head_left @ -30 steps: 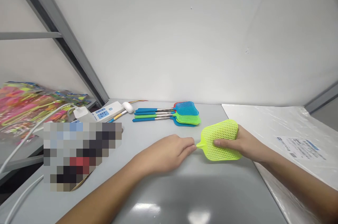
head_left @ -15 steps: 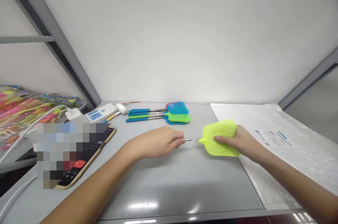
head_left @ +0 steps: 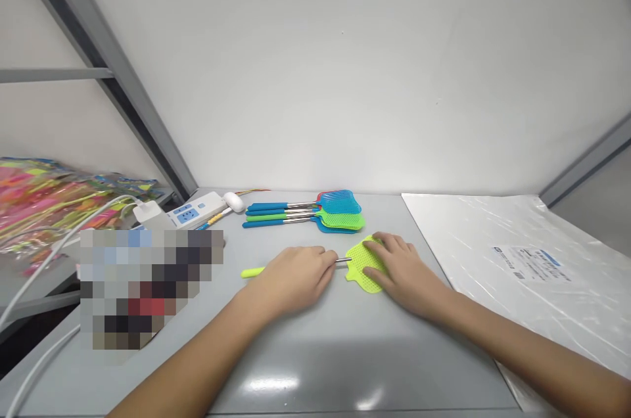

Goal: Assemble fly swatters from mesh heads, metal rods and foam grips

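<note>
My left hand (head_left: pixel 298 278) is closed around a thin metal rod (head_left: pixel 344 260). Its yellow-green handle (head_left: pixel 252 272) sticks out to the left behind the hand. The rod's bare tip points right and overlaps the left edge of a yellow-green fly swatter head (head_left: pixel 362 267) in view. The head's short neck (head_left: pixel 350 277) sits just below the tip, out of line with it. My right hand (head_left: pixel 407 273) grips the perforated head from the right, thumb and index finger resting on its face and the other fingers at its far edge. Part of the head is hidden under that hand.
Behind my hands lies a stack of fly swatters (head_left: pixel 340 221) with blue and green handles. A power strip (head_left: pixel 194 211) with a charger and cables is at the left, near a blurred-out patch. White plastic packaging (head_left: pixel 522 313) covers the right side. Colourful bagged items (head_left: pixel 64 201) fill the left shelf.
My right hand has brought the swatter head left, from a gap away to the rod's tip, and tilted it down. The view has shifted slightly left. The rod's handle now shows behind my left hand.
</note>
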### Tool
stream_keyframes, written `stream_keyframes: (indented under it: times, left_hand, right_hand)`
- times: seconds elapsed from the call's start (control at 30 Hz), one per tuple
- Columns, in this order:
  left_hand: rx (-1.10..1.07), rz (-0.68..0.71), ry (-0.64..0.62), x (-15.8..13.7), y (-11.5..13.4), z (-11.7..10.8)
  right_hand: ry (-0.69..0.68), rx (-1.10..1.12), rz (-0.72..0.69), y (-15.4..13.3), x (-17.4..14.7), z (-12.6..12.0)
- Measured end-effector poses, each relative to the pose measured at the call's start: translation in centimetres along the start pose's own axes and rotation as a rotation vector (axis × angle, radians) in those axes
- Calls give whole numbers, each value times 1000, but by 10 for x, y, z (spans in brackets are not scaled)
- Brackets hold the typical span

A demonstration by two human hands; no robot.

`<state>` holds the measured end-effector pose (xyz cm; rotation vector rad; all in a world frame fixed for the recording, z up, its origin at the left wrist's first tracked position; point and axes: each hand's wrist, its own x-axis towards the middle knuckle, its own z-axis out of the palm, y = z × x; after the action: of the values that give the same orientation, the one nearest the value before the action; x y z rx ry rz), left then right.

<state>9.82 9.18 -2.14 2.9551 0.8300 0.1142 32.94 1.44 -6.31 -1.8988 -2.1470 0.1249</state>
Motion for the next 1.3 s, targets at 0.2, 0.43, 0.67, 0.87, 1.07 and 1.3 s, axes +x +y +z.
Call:
stream_keyframes:
  times: [0.2,0.43,0.67,0.87,1.07,1.3]
  left_hand:
    - [25,-105,51,-3,-7,-3]
    - [24,-269,3,-9,-27,-6]
    - [-38,-325,22,-38,-17,-24]
    - [-381,-414,5,-106,-11,-31]
    - [-285,-563,84,-145,-16,-13]
    - [-172,-646,62,-157,-19,-9]
  right_hand:
    - [-170,85,-412,-17,10,-6]
    - [-95,112,-269,-38,-7,-21]
    - [-197,30,-230,-55,-29,0]
    - [-350,134,-586,-89,18,6]
    - [-255,71,-747,-140,73,32]
    - [-189,3,-782,-168,88,43]
